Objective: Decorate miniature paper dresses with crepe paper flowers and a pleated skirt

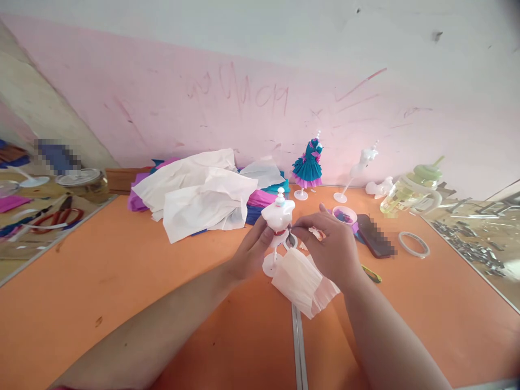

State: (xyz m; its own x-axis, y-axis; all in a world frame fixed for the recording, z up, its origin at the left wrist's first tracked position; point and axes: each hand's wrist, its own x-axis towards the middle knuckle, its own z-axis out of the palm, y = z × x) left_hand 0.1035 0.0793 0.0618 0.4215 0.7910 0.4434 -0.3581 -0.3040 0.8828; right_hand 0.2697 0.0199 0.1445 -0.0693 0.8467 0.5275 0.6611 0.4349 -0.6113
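A small white dress-form mannequin stands upright on its round base in front of me. My left hand is closed around its torso from the left, thumb at the waist. A narrow red band shows at that waist. My right hand is beside the waist on the right, thumb and fingertips pinched together; whatever lies between them is too small to make out. Below my right hand, a pleated pale crepe paper piece lies on the orange table. A roll of tape is partly hidden behind the hands.
Behind are white paper sheets over coloured paper, a mannequin in a teal and purple dress and a bare mannequin. To the right are a pink tub, phone, tape ring, yellow-handled tool and bottle. Pliers lie left.
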